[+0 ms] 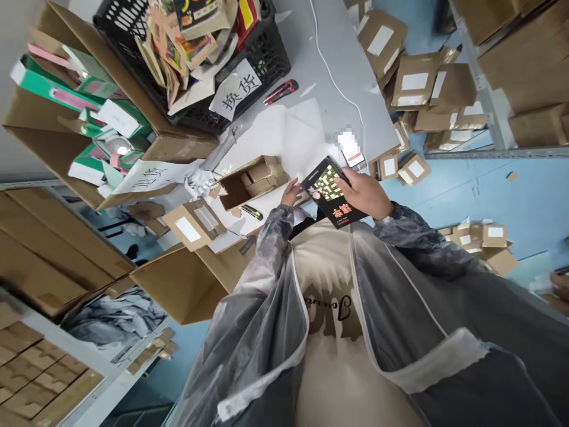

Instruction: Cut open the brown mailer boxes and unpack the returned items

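My right hand (368, 194) is closed on the edge of a thin black book (336, 203) with a pale yellow grid pattern and orange lettering on its cover. The book is tilted in front of my chest. Close to its left edge is my left hand (291, 193), fingers stretched out and apart; whether a fingertip touches the book I cannot tell. An opened small cardboard box (237, 196) lies left of that hand, with a yellow-black utility knife (252, 212) beside it. Just beyond the book lies a phone (351, 148), its screen partly blurred.
A black plastic crate (272, 53) of books and packets stands at the back, near a red-black utility knife (281, 92). Left are a large carton (178, 145) of green-and-white packages and a taped parcel (195, 225). A white cable (331, 77) crosses the table (302, 41). Parcels (415, 83) pile up right.
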### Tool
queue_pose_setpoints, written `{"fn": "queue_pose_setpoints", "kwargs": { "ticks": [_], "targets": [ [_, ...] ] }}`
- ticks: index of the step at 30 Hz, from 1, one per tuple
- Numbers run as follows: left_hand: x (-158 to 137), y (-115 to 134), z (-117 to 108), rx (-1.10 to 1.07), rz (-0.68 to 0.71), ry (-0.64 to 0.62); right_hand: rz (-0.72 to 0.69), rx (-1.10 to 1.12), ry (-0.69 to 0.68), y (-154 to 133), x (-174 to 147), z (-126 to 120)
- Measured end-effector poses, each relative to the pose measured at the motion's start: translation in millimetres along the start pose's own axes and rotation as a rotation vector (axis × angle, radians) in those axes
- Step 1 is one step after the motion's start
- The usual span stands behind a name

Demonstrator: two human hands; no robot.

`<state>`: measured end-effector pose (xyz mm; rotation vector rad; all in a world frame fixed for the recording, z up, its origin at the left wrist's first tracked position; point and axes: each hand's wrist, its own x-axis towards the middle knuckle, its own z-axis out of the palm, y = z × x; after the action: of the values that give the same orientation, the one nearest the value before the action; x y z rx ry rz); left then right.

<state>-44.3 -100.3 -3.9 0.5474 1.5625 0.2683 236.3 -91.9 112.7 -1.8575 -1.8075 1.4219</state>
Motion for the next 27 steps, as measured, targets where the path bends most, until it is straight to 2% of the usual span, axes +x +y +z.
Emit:
{"fn": "queue_pose_setpoints", "kwargs": {
  "ticks": [2, 4, 6, 8, 11, 16, 18, 20, 22, 24, 27],
  "targets": [
    [-13, -13, -6, -0.11, -0.05, 0.028, 0.06, 0.054, 0.038, 14, -2, 2],
    [-31, -21, -9, -0.237, -0.083, -0.014, 0.087, 0.111, 0.052, 20, -1, 6],
    [-50, -23, -9, -0.329, -0.086, -0.109, 0.063, 0.169, 0.042, 15, 4, 11],
    [-69, -19, -9, -0.416, -0.08, -0.184, -0.027, 0.216, 0.021, 3, 12, 16],
    [-97, -8, -16, -0.607, -0.051, -0.213, -0.3, 0.233, -0.039, -22, 25, 25],
    [-132, -5, -54, -0.92, 0.073, -0.223, -0.964, 0.117, -0.244, -63, 43, 40],
    [-143, -14, -70, -0.938, 0.117, -0.189, -1.068, 0.053, -0.265, -75, 43, 47],
    [-151, -28, -80, -0.909, 0.145, -0.144, -1.005, 0.044, -0.207, -84, 35, 58],
    [-156, -42, -84, -0.894, 0.223, -0.087, -0.819, 0.118, -0.104, -87, 25, 73],
    [-158, -52, -86, -0.918, 0.37, 0.004, -0.588, 0.27, -0.044, -87, 16, 90],
    [-161, -61, -95, -0.873, 0.591, 0.205, -0.27, 0.585, -0.121, -89, 5, 117]
  ]
}}
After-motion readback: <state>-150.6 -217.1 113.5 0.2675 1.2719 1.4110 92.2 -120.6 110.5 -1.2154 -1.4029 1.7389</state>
